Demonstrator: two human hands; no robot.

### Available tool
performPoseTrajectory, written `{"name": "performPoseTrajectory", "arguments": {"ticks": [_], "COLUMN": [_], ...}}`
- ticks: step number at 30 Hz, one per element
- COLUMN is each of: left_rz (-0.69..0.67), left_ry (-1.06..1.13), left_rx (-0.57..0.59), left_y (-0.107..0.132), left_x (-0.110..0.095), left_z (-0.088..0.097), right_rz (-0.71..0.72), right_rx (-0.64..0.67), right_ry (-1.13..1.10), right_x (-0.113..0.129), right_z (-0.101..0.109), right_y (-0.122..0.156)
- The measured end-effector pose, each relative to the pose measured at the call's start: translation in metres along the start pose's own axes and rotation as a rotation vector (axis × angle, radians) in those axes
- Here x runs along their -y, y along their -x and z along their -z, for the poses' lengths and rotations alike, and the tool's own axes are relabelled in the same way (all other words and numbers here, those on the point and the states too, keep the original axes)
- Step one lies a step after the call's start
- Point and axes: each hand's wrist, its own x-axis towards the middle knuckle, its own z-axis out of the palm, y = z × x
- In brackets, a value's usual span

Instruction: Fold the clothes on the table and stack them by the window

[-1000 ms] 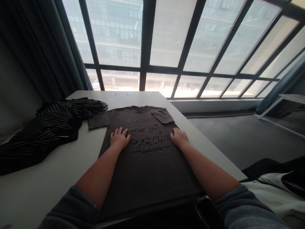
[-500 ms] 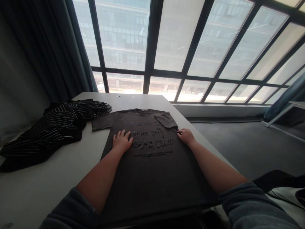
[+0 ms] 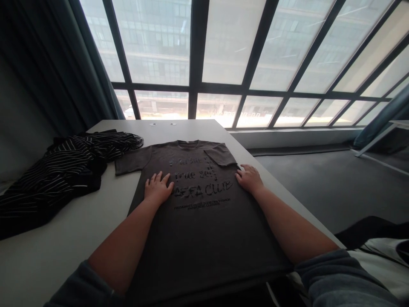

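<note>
A dark brown T-shirt (image 3: 201, 230) with raised lettering lies flat, front up, on a white table (image 3: 64, 238). My left hand (image 3: 157, 188) rests palm down on the shirt's left chest, fingers spread. My right hand (image 3: 249, 178) lies at the shirt's right edge just below the right sleeve, which is folded inward; its fingers curl slightly on the cloth. The left sleeve is spread out on the table.
A black garment with thin white stripes (image 3: 60, 170) is heaped at the table's left. Large windows (image 3: 223, 64) fill the far wall, with a dark curtain (image 3: 47, 72) at the left. Dark and white cloth (image 3: 380, 251) lies at the lower right. Grey floor runs along the table's right.
My right hand has shifted a little along the shirt's right edge near the folded sleeve. My left hand stays flat on the chest. The camera view has swung slightly.
</note>
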Motion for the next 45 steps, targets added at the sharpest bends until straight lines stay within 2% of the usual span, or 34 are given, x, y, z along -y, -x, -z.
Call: {"name": "performPoseTrajectory", "arguments": {"ticks": [4,10,15,20,23,26,29,35,38,42,45], "left_rz": [0.0,0.0,-0.007,-0.001,-0.003,-0.006,-0.009,-0.02,-0.021,-0.023,-0.155], "left_ry": [-0.009,-0.023,-0.024,-0.004,0.012,0.019,0.016,0.023,0.017,-0.063,-0.133], "left_rx": [0.001,0.007,-0.001,0.009,0.015,0.02,0.016,0.015,0.028,-0.009,-0.071], "left_y": [0.0,0.001,0.0,0.0,0.001,0.001,0.0,-0.001,0.0,0.01,0.027], "left_x": [0.0,-0.001,0.0,-0.001,-0.002,-0.002,-0.002,0.0,-0.001,-0.012,-0.036], "left_z": [0.001,0.002,0.001,0.003,0.005,0.006,0.004,0.002,0.005,0.013,0.017], "right_rz": [-0.027,0.052,-0.007,-0.054,-0.067,-0.033,-0.001,0.122,0.12,0.045,0.007], "right_rx": [0.114,0.225,0.255,0.272,0.277,0.273,0.265,0.234,0.205,0.189,0.207], "right_ry": [0.059,-0.101,-0.128,-0.122,-0.106,-0.096,-0.09,-0.142,-0.156,-0.104,-0.066], "right_x": [0.025,0.056,0.055,0.055,0.054,0.046,0.037,0.041,0.045,0.049,0.058], "right_z": [0.005,-0.007,-0.016,-0.013,-0.011,-0.008,-0.001,0.013,0.018,0.028,0.037], "right_y": [-0.007,-0.01,-0.009,-0.009,0.001,0.023,0.059,0.17,0.218,0.249,0.253]}}
